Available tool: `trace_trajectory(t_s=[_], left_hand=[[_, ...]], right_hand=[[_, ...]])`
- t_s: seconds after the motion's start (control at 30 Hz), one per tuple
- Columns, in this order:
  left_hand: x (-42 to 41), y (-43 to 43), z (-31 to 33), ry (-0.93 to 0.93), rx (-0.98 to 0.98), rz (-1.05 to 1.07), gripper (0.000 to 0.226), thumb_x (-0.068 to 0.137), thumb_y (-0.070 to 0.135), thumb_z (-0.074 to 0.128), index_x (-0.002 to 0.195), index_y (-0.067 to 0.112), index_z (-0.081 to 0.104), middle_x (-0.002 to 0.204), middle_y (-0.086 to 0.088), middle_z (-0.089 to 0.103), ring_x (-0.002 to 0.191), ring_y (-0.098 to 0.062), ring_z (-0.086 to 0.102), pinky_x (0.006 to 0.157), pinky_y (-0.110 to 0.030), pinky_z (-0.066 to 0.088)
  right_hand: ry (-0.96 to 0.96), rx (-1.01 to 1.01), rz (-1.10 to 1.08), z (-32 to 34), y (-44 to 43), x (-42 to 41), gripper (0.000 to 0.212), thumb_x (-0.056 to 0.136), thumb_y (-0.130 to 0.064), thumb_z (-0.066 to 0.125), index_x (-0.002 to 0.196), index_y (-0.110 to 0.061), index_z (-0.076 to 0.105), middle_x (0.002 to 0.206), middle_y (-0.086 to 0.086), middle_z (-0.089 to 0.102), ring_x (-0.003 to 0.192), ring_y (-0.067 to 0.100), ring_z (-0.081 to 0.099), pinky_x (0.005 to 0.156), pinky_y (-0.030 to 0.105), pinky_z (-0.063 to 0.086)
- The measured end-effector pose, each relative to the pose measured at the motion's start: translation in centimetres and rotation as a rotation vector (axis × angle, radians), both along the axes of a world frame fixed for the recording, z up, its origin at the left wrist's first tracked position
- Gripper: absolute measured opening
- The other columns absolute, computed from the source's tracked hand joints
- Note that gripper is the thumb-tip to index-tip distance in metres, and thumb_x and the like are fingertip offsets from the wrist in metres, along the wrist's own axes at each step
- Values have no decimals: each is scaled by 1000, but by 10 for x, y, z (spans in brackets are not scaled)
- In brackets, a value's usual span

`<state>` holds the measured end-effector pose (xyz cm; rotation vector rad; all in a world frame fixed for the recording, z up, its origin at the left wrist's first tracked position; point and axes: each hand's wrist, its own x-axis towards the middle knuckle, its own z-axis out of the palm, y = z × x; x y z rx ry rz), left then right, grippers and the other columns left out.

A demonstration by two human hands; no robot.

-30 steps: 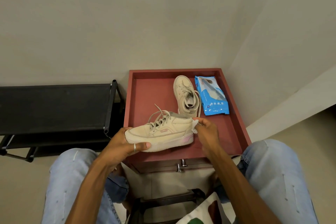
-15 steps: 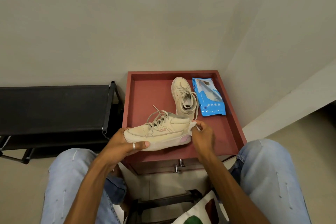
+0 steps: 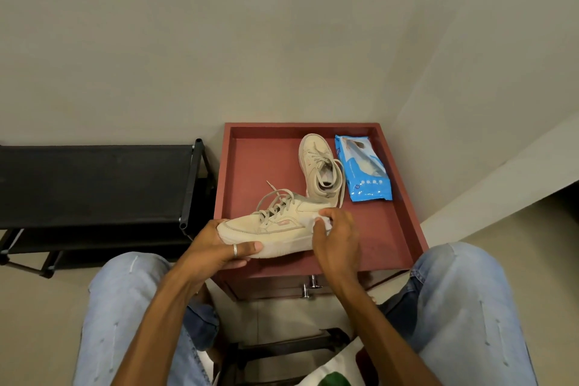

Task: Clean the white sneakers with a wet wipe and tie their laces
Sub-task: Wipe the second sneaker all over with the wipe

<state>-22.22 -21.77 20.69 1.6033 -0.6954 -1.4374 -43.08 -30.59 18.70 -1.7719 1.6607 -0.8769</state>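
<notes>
My left hand [image 3: 219, 247] grips the toe end of an off-white sneaker [image 3: 275, 226] held on its side over the front of the red table top [image 3: 385, 235], its laces loose. My right hand [image 3: 336, 235] holds a small white wet wipe [image 3: 324, 222] against the sneaker's heel side, covering the heel. The second sneaker [image 3: 319, 166] lies on the table behind, toe pointing away, with its laces undone. A blue pack of wet wipes [image 3: 362, 171] lies right of it.
The red table has a raised rim and metal drawer knobs [image 3: 310, 287] at the front. A black shoe rack [image 3: 94, 185] stands to the left. My knees in light jeans flank the table. A white bag [image 3: 332, 373] sits on the floor below.
My right hand has slid left from the heel's back edge onto the sneaker's side with the wipe. The left hand keeps the same grip on the toe.
</notes>
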Motion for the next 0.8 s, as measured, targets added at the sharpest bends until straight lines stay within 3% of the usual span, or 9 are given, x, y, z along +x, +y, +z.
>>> trace_trajectory(t_s=[0.07,0.17,0.27,0.43,0.57,0.67,0.73,0.8], left_hand=[[-1,0,1,8,-14,-5,80,44,21,100,116,11,66,106,-6,78,96,-18,75,70,-29,63],[-4,5,1,-55,-58,7,68,58,0,96,113,14,59,100,0,76,92,-9,73,69,-19,58],[-5,7,-3,-120,-80,14,80,53,8,100,119,18,56,109,0,70,94,-7,70,72,-17,56],[-6,0,-6,-160,-112,57,67,59,-3,92,113,18,59,109,-3,70,97,-14,70,76,-21,58],[-10,-2,-8,-192,-119,120,85,54,10,99,124,21,53,117,2,66,106,-12,66,87,-26,56],[-11,-1,-7,-230,-176,82,86,51,17,101,123,22,55,111,5,68,98,-5,68,80,-22,57],[-11,0,-7,-261,-194,59,80,49,21,90,121,23,56,106,4,69,89,-3,68,73,-20,55],[-11,-1,-10,-256,-198,42,61,56,11,74,115,19,59,97,3,70,82,-7,67,67,-21,52]], right_hand=[[44,-67,132,7,12,15,16,92,-16,60,106,-14,66,107,-2,59,96,11,57,78,15,39],[17,-96,374,15,36,45,20,91,-17,57,105,-13,69,105,-2,63,97,9,56,86,16,41],[-33,-68,467,21,40,54,21,89,-19,57,104,-14,71,104,-2,66,96,9,58,88,22,46],[54,-12,326,24,10,22,19,89,-20,62,106,-18,71,106,-4,69,96,10,60,86,28,49],[95,-68,365,32,17,28,21,88,-15,61,106,-16,71,107,0,70,100,14,61,90,25,46],[57,-105,458,46,25,45,23,88,-15,60,108,-14,71,108,1,70,100,13,61,92,26,45],[42,-117,499,58,26,62,22,88,-17,59,106,-15,72,105,0,70,95,13,61,87,26,46],[69,-114,553,67,24,84,19,87,-15,57,99,-16,73,97,-1,70,88,13,61,80,24,45]])
